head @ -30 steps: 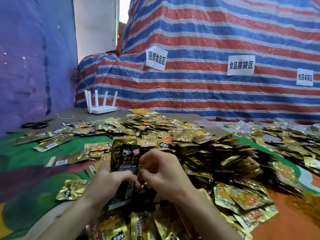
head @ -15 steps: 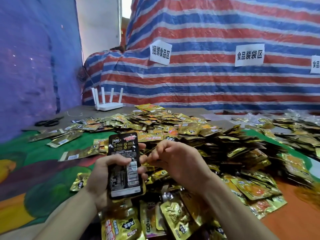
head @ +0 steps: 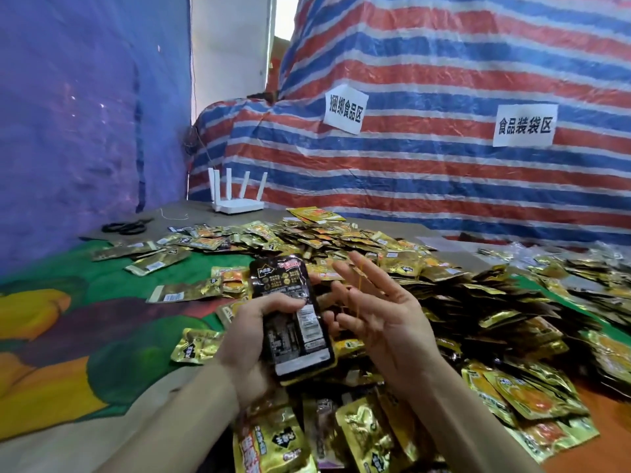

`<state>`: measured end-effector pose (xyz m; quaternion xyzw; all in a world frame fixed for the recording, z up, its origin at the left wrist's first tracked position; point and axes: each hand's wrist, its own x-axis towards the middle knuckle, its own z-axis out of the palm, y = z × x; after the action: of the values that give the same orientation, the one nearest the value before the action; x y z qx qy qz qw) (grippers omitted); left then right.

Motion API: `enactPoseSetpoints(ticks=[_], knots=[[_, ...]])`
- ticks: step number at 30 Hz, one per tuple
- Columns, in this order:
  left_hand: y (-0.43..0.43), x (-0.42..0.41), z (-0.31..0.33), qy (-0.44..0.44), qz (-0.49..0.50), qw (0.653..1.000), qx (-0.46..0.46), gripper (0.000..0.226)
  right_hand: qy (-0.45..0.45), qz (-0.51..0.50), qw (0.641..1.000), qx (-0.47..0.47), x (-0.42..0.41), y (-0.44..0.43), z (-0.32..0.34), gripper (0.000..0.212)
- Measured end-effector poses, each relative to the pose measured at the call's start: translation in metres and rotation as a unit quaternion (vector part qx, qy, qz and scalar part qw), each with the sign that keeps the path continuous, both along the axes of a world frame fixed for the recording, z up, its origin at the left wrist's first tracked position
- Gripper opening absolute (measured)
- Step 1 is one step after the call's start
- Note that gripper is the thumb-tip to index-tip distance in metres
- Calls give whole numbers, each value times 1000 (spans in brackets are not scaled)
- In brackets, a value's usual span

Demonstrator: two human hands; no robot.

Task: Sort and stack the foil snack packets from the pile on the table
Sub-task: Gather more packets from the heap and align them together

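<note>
A: Gripping anything on the left?
B: Yes, my left hand (head: 254,339) curls round a stack of dark packets (head: 295,322), held above the tabletop (head: 85,322)
A: And the right?
B: Just beside it, right hand (head: 389,322) spread wide, thin yellow band (head: 355,292) across its fingers (head: 368,275); pile (head: 454,302) beyond

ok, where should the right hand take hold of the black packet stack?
Take the upper end of the black packet stack, coming in from above. It stands tilted upright, and that end juts free past the left hand, whose thumb crosses its middle.
</note>
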<state>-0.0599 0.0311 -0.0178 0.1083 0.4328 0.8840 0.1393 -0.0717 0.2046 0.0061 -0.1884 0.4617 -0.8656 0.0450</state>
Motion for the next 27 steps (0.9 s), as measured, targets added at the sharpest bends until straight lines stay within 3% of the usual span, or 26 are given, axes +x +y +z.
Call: enactPoseSetpoints(ticks=[5, 9, 14, 18, 22, 27], knots=[[-6, -11, -1, -28, 124, 984, 128, 22, 32, -85, 990, 104, 1, -2, -9, 75], [-7, -17, 0, -7, 170, 974, 150, 26, 37, -84, 983, 162, 10, -21, -18, 89], [4, -17, 2, 7, 160, 977, 142, 18, 124, -134, 940, 289, 22, -35, -22, 88], [7, -13, 0, 5, 139, 984, 111, 29, 161, -156, 928, 298, 23, -40, -24, 91], [20, -5, -3, -8, 91, 988, 122, 43, 187, -169, 936, 247, 21, -42, -26, 77], [19, -2, 0, -20, 57, 984, 170, 34, 197, -186, 930, 249, 18, -43, -30, 78]])
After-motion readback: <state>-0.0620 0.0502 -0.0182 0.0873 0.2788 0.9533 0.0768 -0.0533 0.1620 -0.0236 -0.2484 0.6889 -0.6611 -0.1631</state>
